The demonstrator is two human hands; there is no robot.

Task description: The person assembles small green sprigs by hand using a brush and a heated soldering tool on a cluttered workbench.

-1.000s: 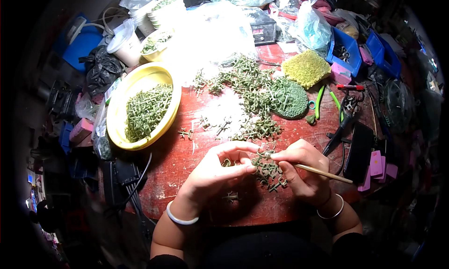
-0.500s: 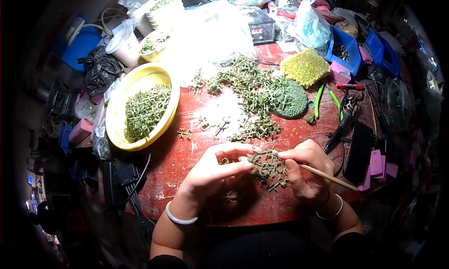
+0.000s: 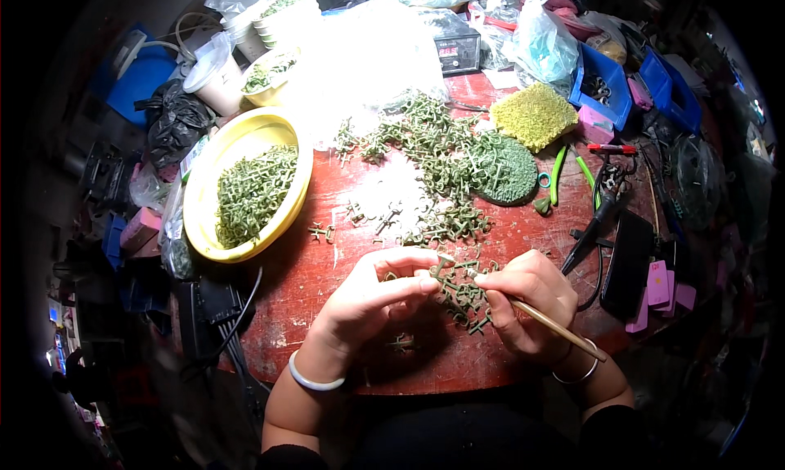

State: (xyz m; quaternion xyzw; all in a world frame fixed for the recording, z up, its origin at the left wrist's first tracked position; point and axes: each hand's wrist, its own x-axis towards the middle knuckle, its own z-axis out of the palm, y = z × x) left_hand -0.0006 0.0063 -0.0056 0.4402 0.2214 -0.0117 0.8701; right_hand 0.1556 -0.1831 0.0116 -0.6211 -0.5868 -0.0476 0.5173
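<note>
The left hand (image 3: pixel 356 294) pinched one small green piece (image 3: pixel 442 266) between thumb and forefinger, above the red tabletop (image 3: pixel 286 327); the right hand (image 3: pixel 536 294) gripped a tan-handled tool (image 3: pixel 564 333), its tip near that piece. From where I stood, loose green pieces (image 3: pixel 468 304) lay heaped between both hands, well apart from the yellow basin (image 3: pixel 202 200).

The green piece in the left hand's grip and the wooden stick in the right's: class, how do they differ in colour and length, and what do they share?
Colour: the green piece is dull green; the wooden stick is light brown. Length: the stick is long, the piece much shorter. Both are held over the red table.
</note>
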